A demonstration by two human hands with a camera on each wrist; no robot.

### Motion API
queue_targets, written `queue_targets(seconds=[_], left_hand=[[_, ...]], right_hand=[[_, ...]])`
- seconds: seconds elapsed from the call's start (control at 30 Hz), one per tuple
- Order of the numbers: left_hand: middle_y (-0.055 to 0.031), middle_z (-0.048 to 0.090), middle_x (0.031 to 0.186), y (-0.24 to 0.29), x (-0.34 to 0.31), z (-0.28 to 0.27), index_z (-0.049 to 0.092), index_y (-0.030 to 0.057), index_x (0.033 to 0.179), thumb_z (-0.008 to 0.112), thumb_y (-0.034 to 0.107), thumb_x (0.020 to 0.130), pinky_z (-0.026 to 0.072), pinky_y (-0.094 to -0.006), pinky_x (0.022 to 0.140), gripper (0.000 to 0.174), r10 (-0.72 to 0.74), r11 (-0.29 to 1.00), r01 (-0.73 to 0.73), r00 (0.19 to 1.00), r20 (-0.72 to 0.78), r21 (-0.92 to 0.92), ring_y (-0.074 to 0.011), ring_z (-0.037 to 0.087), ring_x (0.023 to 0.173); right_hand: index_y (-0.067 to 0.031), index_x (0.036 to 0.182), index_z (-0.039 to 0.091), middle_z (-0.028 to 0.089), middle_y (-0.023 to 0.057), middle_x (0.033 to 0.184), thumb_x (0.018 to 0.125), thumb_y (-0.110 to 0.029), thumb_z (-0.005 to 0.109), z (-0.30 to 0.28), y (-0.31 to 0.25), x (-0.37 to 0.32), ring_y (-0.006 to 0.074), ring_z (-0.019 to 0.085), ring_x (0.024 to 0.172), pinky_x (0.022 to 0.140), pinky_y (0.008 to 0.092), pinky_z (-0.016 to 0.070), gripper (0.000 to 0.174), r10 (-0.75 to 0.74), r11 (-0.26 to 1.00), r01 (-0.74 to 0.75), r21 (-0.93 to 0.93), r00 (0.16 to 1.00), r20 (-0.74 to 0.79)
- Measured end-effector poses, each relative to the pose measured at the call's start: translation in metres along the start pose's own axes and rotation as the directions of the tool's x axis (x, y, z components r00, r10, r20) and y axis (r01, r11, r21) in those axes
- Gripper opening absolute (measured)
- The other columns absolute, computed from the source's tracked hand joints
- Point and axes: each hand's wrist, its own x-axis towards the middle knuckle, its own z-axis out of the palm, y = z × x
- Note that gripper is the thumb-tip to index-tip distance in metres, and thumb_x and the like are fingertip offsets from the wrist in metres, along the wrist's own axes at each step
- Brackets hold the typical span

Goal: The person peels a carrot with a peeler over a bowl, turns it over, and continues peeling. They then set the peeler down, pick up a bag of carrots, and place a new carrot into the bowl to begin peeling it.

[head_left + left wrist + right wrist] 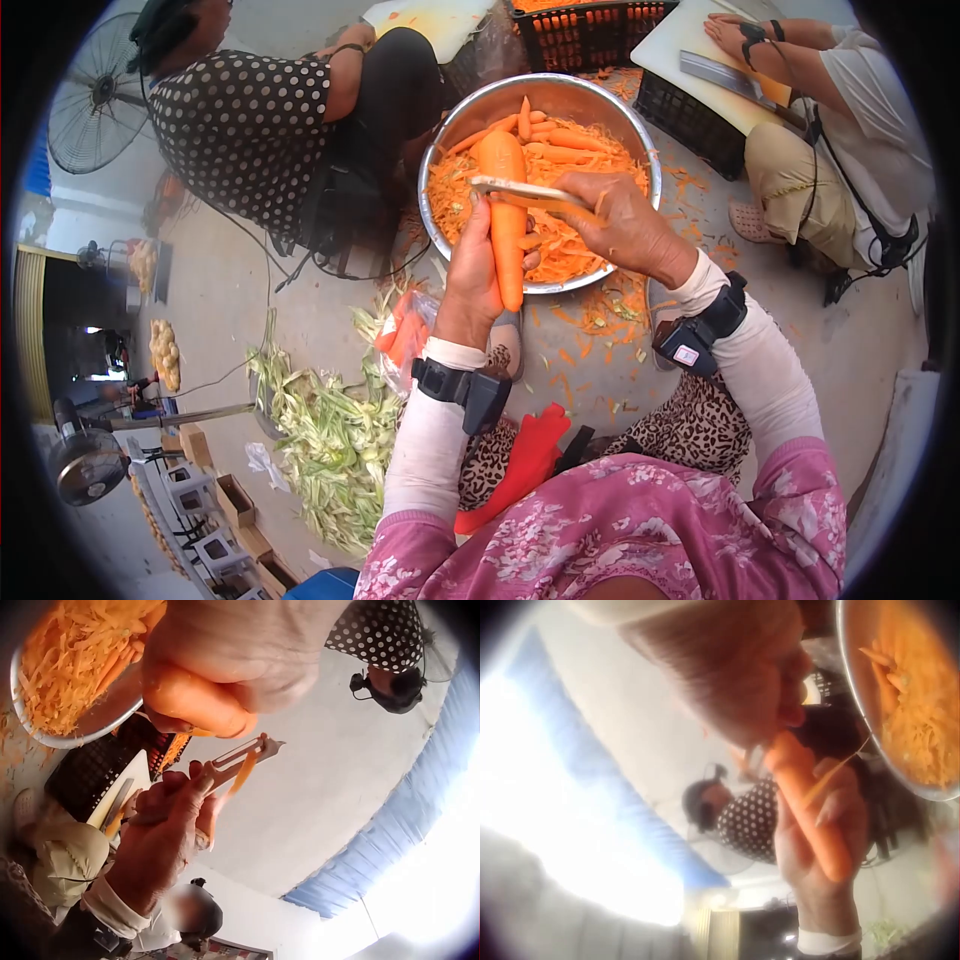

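Note:
My left hand [472, 268] grips a large peeled-looking carrot [507, 240] over a metal basin [440, 235]. Fingers of my right hand [625, 225] curl round a peeler [530, 192], which crosses the carrot in the head view. In the left wrist view the peeler [241, 759] has a strip of peel hanging by its blade, close to the carrot's end [199, 705]. The right wrist view shows the carrot [810, 817] lying in my left hand [840, 840], with a thin strip across it; the peeler is hidden there. Shreds and several carrots [570, 140] fill the basin.
Two people sit beyond the basin, left and right, near cutting boards [655, 50] on black crates [590, 38]. A knife [735, 78] lies on the right board. Pale husks [340, 440] and a plastic bag [410, 325] are on the floor at left; a fan [100, 92] stands behind.

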Motion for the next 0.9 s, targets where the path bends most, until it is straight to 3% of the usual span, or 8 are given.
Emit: queue_targets(seconds=[0.1, 0.2, 0.3, 0.4, 0.6, 0.67, 0.77, 0.9], left_hand=[[-0.0101, 0.051, 0.087, -0.001, 0.001, -0.007, 0.047, 0.0064, 0.116, 0.031, 0.047, 0.1, 0.0411, -0.0266, 0.051, 0.046, -0.044, 0.998, 0.046, 0.997, 0.07, -0.035, -0.016, 0.047, 0.066], [-0.0106, 0.051, 0.088, 0.001, -0.005, -0.006, 0.046, 0.0059, 0.116, 0.031, 0.048, 0.099, 0.0398, -0.0251, 0.05, 0.048, -0.092, 0.992, 0.081, 0.99, 0.107, 0.101, -0.0154, 0.045, 0.064], [-0.0102, 0.054, 0.085, 0.002, -0.007, 0.003, 0.049, 0.0057, 0.11, 0.031, 0.048, 0.099, 0.042, -0.0271, 0.048, 0.048, -0.112, 0.994, 0.106, 0.974, 0.195, 0.039, -0.0165, 0.05, 0.064], [-0.0098, 0.054, 0.085, 0.005, -0.002, -0.001, 0.051, 0.0062, 0.11, 0.032, 0.05, 0.098, 0.042, -0.0264, 0.049, 0.049, -0.065, 0.998, 0.065, 0.986, 0.155, 0.005, -0.0166, 0.051, 0.066], [-0.0071, 0.055, 0.087, 0.008, 0.004, -0.011, 0.052, 0.0101, 0.112, 0.046, 0.046, 0.096, 0.043, -0.027, 0.052, 0.039, -0.099, 0.976, 0.113, 0.992, 0.081, -0.188, -0.0166, 0.052, 0.071], [-0.0063, 0.056, 0.087, 0.005, 0.004, -0.01, 0.052, 0.0105, 0.112, 0.048, 0.044, 0.095, 0.0437, -0.0283, 0.053, 0.037, -0.061, 0.984, 0.063, 0.998, 0.019, -0.166, -0.0167, 0.052, 0.071], [-0.005, 0.056, 0.087, 0.004, 0.003, -0.005, 0.052, 0.0106, 0.11, 0.048, 0.043, 0.095, 0.0446, -0.0304, 0.056, 0.036, -0.012, 0.992, 0.005, 0.998, -0.054, -0.124, -0.0168, 0.052, 0.071], [-0.0042, 0.056, 0.086, 0.005, 0.007, -0.01, 0.052, 0.0096, 0.105, 0.043, 0.047, 0.096, 0.0447, -0.0308, 0.056, 0.039, 0.001, 0.987, 0.002, 1.0, 0.016, -0.158, -0.0166, 0.052, 0.069]], right_hand=[[-0.0003, 0.088, 0.056, 0.058, 0.0201, 0.078, 0.084, -0.01, 0.059, 0.002, 0.007, 0.002, 0.0402, 0.058, 0.075, 0.063, 0.0422, 0.0447, 0.011, -0.111, 0.993, 0.111, -0.041, 0.994, -0.02], [-0.001, 0.089, 0.057, 0.06, 0.0206, 0.078, 0.084, -0.011, 0.059, -0.007, 0.049, 0.02, 0.0402, 0.059, 0.074, 0.064, 0.0439, 0.0453, 0.011, -0.144, 0.97, 0.09, -0.226, 0.961, -0.236], [-0.0013, 0.089, 0.059, 0.062, 0.0205, 0.079, 0.085, -0.014, 0.06, -0.015, 0.072, 0.023, 0.04, 0.06, 0.075, 0.064, 0.0453, 0.0459, 0.014, 0.059, 0.929, -0.125, -0.347, 0.979, -0.194], [-0.001, 0.1, 0.063, 0.063, 0.0234, 0.085, 0.086, -0.011, 0.061, -0.021, 0.049, 0.023, 0.0401, 0.061, 0.077, 0.066, 0.0413, 0.0477, 0.018, 0.194, 0.961, -0.232, -0.15, 0.952, -0.235], [-0.0017, 0.086, 0.06, 0.062, 0.023, 0.082, 0.086, -0.015, 0.059, -0.016, 0.045, 0.013, 0.0382, 0.061, 0.078, 0.065, 0.0471, 0.0465, 0.013, 0.321, 0.729, -0.27, -0.629, 0.946, -0.034], [-0.001, 0.087, 0.061, 0.062, 0.0209, 0.08, 0.086, -0.016, 0.06, -0.013, 0.048, 0.018, 0.0356, 0.062, 0.075, 0.063, 0.0435, 0.0463, 0.015, -0.013, 0.927, -0.077, -0.367, 0.971, -0.237], [-0.0003, 0.09, 0.062, 0.061, 0.0191, 0.076, 0.085, -0.017, 0.062, -0.013, 0.016, 0.014, 0.0332, 0.062, 0.071, 0.061, 0.0401, 0.046, 0.018, 0.115, 0.992, -0.118, -0.037, 0.991, -0.067], [0.0, 0.092, 0.062, 0.06, 0.0192, 0.074, 0.085, -0.018, 0.062, -0.004, -0.004, 0.003, 0.0329, 0.061, 0.068, 0.061, 0.0379, 0.0457, 0.019, 0.029, 0.999, -0.032, 0.025, 0.996, 0.085]])
